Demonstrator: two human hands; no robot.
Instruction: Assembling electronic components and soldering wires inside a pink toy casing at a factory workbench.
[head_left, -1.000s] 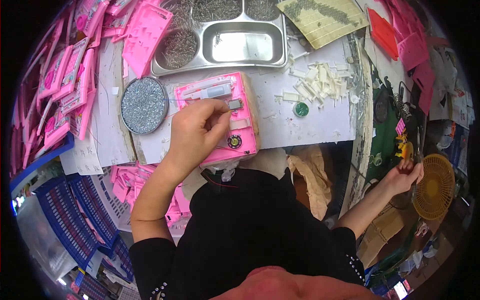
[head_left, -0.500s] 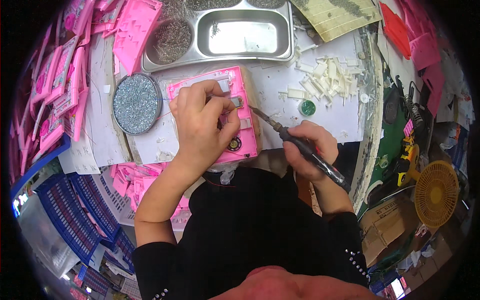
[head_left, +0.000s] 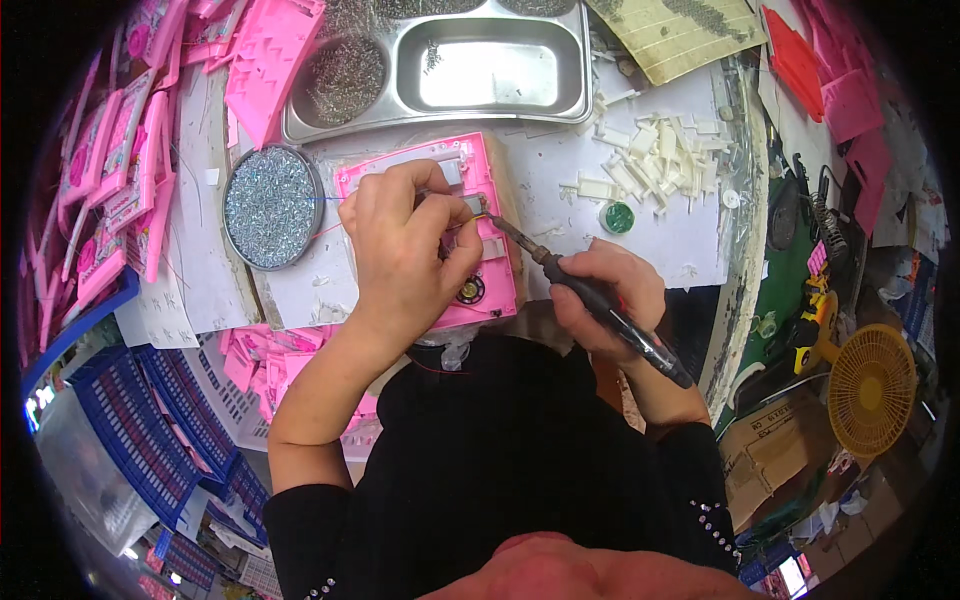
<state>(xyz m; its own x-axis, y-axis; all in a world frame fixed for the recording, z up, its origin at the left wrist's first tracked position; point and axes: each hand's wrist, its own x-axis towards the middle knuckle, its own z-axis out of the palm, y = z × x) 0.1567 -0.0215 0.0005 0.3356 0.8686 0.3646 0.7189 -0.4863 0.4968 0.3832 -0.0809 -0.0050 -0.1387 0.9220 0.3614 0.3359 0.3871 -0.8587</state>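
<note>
Hands at work over a pink plastic casing (head_left: 497, 275) on a worktop (head_left: 575, 255), seen from above. The casing lies open side up, near the front edge of the worktop, on a pale padded block. The left hand (head_left: 405, 235) rests over its middle, fingers curled and thumb drawn in toward the forefinger, just beside a small grey metal component (head_left: 473, 204); whether anything is pinched between the fingertips cannot be told. Thin blue and red wires extend leftward from beneath this hand. The right hand (head_left: 640, 285) is closed around the dark handle of a soldering iron (head_left: 593, 297), which slants up and leftward. Its tip is at the right end of the component; actual contact is too small to confirm. A round black-rimmed part (head_left: 470, 290) sits in the lower portion of the casing.

Surroundings: left of the casing, a round dish (head_left: 321, 205) filled with small silvery pieces; beyond, a compartmented metal tray (head_left: 490, 70); to the right, a heap of white plastic pieces (head_left: 650, 165) and, just below it, a small round green-filled container (head_left: 617, 217). Further pink casings (head_left: 120, 165) are stacked at far left.
</note>
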